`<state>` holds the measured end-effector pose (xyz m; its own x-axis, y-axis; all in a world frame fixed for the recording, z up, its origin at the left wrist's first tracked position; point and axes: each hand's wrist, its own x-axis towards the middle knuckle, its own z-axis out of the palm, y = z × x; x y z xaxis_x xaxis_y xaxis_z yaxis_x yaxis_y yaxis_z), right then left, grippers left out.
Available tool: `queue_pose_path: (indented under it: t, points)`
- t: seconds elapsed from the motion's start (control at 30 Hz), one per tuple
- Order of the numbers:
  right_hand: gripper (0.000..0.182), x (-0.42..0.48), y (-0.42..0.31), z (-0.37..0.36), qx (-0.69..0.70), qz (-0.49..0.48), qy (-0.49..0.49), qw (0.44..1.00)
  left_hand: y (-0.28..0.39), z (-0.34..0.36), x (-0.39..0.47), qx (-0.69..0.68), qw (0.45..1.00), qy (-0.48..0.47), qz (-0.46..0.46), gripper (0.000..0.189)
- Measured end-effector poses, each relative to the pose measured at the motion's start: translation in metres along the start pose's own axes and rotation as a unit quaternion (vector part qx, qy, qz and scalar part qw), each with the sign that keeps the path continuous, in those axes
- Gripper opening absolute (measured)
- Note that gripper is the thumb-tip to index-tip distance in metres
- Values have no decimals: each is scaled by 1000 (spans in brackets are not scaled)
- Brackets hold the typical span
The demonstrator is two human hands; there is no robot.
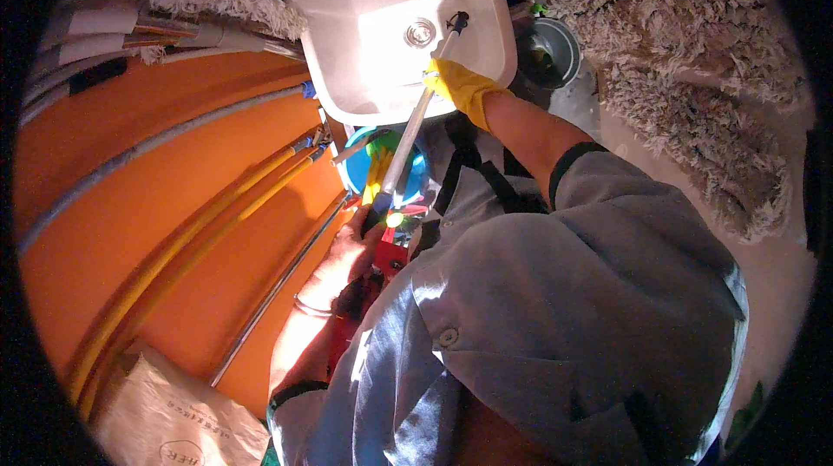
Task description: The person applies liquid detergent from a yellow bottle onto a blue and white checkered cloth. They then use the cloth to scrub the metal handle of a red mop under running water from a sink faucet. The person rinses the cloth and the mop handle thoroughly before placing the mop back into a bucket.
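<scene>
A metal pole (408,137) slants from low in front of me up over the white washbasin (355,17). Its black end fitting (461,20) is above the basin, to the right of the metal drain (420,32). My right hand (459,88), in a yellow glove, is closed around the upper part of the pole. Bare and lower down, my left hand (355,238) grips the pole at its dark blue grip (376,209). The fingers of this hand are partly hidden.
Below the basin stands a blue bucket (355,173) with yellow and green things inside. A grey bucket (566,53) is to the right, beside shaggy mop heads (690,75). Several poles, including a yellow pole (189,232), line the orange wall (163,173). A paper sack (176,414) bears writing.
</scene>
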<state>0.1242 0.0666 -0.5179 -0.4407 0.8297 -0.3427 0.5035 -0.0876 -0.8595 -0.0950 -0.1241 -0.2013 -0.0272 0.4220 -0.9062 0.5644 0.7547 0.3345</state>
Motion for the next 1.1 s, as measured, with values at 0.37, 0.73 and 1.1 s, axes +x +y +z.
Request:
queue_pose_path:
  t: [0.37,0.73,1.1]
  points:
    - [22,-54,-33,22,55,-161,-9,985,-48,23,13,-90,995,30,44,46]
    - [18,-74,-51,34,42,-300,64,951,-9,14,0,51,998,38,-1,49]
    - [2,-95,-58,55,-4,-363,112,925,-10,11,-11,92,994,46,40,46]
